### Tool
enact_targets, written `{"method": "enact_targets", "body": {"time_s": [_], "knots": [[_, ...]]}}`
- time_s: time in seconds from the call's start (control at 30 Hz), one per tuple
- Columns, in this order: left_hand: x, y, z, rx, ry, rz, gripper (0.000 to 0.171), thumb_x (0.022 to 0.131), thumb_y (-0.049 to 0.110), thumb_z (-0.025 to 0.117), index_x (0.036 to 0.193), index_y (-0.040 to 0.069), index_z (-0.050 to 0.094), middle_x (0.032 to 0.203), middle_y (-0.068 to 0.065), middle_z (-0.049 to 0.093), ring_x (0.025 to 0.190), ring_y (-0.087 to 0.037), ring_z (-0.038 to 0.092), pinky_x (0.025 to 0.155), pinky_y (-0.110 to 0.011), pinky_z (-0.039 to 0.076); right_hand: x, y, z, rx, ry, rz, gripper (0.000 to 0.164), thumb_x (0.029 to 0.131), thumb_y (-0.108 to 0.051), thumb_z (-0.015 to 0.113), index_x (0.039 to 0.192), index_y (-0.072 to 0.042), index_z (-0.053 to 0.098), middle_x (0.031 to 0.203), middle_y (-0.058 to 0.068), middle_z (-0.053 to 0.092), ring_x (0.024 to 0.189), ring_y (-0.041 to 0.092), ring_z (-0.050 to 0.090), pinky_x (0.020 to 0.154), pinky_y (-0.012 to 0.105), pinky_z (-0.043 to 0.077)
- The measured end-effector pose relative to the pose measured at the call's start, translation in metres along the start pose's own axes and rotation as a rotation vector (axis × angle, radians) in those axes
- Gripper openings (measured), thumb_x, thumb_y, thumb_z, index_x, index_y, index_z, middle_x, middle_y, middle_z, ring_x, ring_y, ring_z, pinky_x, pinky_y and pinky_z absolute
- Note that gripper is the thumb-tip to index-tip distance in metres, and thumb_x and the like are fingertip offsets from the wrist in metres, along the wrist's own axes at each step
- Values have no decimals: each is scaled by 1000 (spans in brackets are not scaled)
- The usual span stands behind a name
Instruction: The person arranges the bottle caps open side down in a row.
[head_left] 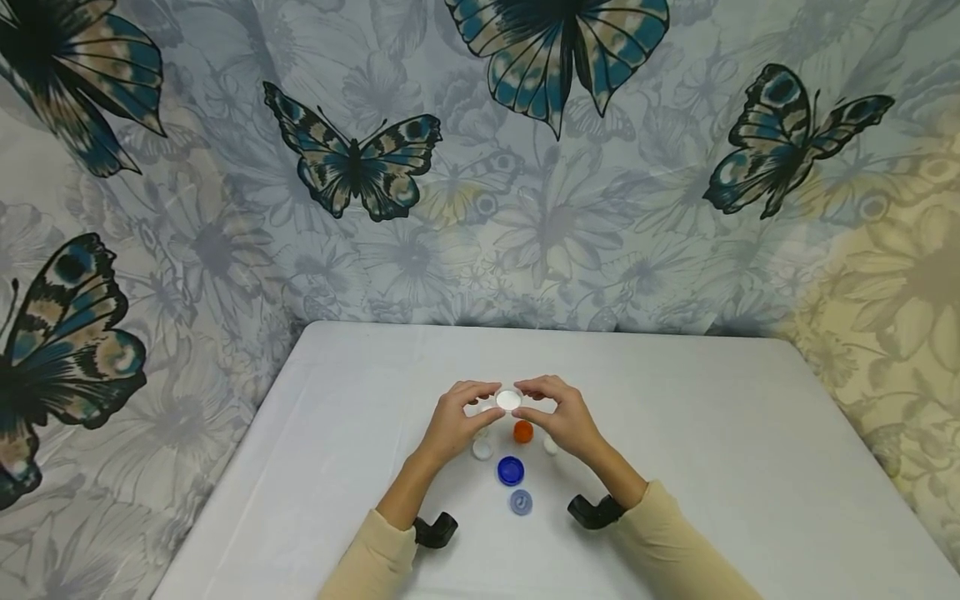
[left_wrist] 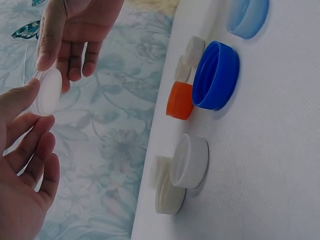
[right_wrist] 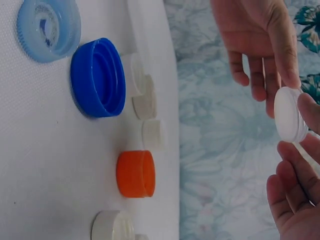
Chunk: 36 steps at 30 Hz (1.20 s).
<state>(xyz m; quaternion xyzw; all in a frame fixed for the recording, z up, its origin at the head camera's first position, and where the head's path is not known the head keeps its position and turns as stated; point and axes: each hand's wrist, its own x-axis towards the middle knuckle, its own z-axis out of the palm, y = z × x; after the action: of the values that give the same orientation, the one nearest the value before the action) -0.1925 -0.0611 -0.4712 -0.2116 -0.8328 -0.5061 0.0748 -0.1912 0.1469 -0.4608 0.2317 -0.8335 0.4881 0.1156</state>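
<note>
Both hands hold one round white cap up above the table, pinching it from opposite sides. My left hand grips its left edge between thumb and fingers. The right hand does the same at the right edge. From the left wrist, the white cap appears edge-on, with both thumbs on its rim. The right wrist view shows the flat face of the cap. Below the hands lie an orange cap, a dark blue cap and a light blue cap.
Several white caps lie around the orange one, among them a white cap near the left hand and a white cap near the right. The white table ends at a wall covering printed with butterflies. Black wrist mounts jut inward.
</note>
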Motion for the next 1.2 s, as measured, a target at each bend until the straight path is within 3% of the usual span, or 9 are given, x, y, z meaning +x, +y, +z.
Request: {"method": "enact_targets", "body": {"time_s": [0.33,0.57,0.87,1.2], "knots": [[1,2,-4,-13,27,8,37,83,18,77,119,8,70,110,-5,71,101,-19,60,88,-33,52,-1,0,7,-43,99,-112,32,74,-6,83,104,-3,73,100,11,74,90,25,62,80,34,55],[-1,0,-4,-39,33,12,36,84,18,76,119,7,70,110,-7,71,101,-20,60,89,-36,52,-6,3,11,-55,168,-191,30,74,-1,82,102,-5,73,96,7,74,87,22,63,79,26,54],[0,1,-4,-56,56,20,34,87,20,73,118,7,70,110,-8,72,100,-22,61,89,-36,52,-4,1,13,-72,201,-228,28,75,1,80,102,-3,74,95,9,74,86,23,63,77,31,56],[1,1,-2,-109,99,12,30,88,18,72,115,6,71,107,-12,72,98,-26,62,88,-43,52,2,0,14,-65,247,-326,31,72,9,78,102,4,74,100,14,71,94,28,62,89,10,46]]}}
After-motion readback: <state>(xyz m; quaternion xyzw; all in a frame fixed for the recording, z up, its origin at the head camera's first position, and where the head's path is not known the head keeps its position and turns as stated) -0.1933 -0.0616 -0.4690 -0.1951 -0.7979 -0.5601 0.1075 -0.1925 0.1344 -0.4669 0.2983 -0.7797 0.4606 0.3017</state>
